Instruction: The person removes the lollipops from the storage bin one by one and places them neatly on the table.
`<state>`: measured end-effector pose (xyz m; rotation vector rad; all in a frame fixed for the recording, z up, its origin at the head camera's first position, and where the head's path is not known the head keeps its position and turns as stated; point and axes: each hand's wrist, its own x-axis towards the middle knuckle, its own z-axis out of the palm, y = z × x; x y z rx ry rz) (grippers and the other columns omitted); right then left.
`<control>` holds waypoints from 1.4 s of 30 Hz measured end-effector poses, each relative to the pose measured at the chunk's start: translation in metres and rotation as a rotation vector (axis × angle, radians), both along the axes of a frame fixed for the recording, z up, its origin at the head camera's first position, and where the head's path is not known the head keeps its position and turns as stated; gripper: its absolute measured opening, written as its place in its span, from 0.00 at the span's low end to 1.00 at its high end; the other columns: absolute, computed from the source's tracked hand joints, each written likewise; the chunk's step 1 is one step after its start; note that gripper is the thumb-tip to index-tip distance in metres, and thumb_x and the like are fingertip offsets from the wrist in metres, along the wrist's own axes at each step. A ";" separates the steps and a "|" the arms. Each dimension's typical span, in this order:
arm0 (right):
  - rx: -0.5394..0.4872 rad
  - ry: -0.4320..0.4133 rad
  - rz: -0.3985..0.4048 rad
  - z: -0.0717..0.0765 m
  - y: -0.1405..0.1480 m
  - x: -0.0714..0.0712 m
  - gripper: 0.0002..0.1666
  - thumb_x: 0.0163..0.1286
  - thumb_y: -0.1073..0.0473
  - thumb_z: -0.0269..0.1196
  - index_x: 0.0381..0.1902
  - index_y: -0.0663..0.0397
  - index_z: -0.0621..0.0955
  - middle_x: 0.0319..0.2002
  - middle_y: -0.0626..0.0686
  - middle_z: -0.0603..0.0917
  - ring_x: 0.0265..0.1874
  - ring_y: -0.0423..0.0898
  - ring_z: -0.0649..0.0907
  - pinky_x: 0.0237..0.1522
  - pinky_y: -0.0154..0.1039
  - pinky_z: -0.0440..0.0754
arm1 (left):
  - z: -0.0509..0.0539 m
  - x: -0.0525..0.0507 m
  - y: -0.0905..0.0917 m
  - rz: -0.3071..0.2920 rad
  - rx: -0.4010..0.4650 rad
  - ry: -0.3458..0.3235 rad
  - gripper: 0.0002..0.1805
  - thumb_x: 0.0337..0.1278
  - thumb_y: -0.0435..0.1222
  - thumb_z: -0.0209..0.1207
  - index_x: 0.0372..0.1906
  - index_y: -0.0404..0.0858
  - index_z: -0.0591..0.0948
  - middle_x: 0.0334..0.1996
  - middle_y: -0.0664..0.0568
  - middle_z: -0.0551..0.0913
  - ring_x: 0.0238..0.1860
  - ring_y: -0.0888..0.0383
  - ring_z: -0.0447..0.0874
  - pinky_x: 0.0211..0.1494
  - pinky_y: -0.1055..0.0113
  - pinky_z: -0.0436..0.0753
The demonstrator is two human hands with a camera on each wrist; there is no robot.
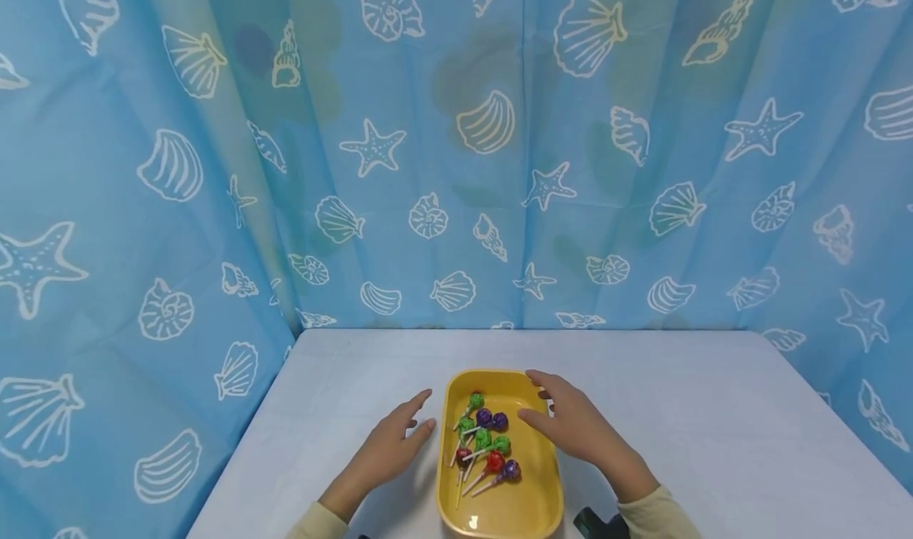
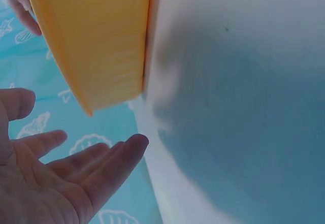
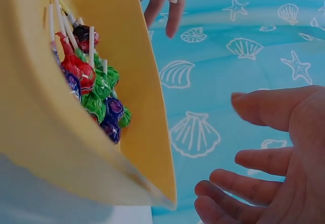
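A yellow plastic tray [image 1: 535, 487] with rounded corners stands on the table and holds several wrapped lollipops. Among them are green lollipops [image 1: 502, 445], purple lollipops [image 1: 511, 469], a red lollipop [image 1: 494, 463] and a dark red one [image 1: 464, 456], heaped toward the tray's left side with white sticks. My left hand [image 1: 388, 448] hovers just left of the tray, its fingers spread and apart from the wall. Over the right rim in the head view is my right hand [image 1: 574, 420]; the right wrist view shows its loosely bent fingers clear of the tray. Neither hand holds anything.
The tray stands on a white-covered table [image 1: 678, 412]. Blue curtains [image 1: 442, 166] with white shell and starfish prints hang behind it and along both sides. A dark object [image 1: 599, 523] shows by the right wrist at the bottom edge.
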<state>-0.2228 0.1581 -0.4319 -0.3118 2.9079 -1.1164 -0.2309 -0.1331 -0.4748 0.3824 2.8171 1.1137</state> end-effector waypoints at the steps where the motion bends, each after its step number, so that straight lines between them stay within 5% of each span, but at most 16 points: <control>1: -0.007 0.001 0.006 -0.001 -0.001 -0.001 0.39 0.69 0.49 0.69 0.71 0.60 0.71 0.63 0.62 0.77 0.58 0.60 0.80 0.56 0.56 0.84 | 0.000 0.000 0.000 -0.002 0.005 -0.005 0.32 0.76 0.49 0.53 0.77 0.42 0.66 0.68 0.36 0.73 0.60 0.37 0.78 0.60 0.36 0.79; 31: -0.078 -0.033 0.021 -0.009 -0.020 -0.016 0.35 0.66 0.56 0.70 0.68 0.62 0.75 0.59 0.61 0.81 0.57 0.59 0.81 0.56 0.57 0.84 | -0.005 -0.001 0.016 -0.014 0.152 -0.148 0.31 0.76 0.42 0.52 0.79 0.42 0.63 0.68 0.34 0.71 0.61 0.37 0.78 0.61 0.35 0.78; 42: -0.084 -0.020 0.049 -0.021 -0.027 -0.025 0.29 0.66 0.62 0.70 0.63 0.63 0.78 0.56 0.62 0.83 0.54 0.60 0.82 0.55 0.57 0.84 | -0.015 -0.003 0.021 0.009 0.229 -0.243 0.30 0.76 0.39 0.51 0.78 0.43 0.63 0.69 0.33 0.70 0.61 0.37 0.78 0.44 0.54 0.88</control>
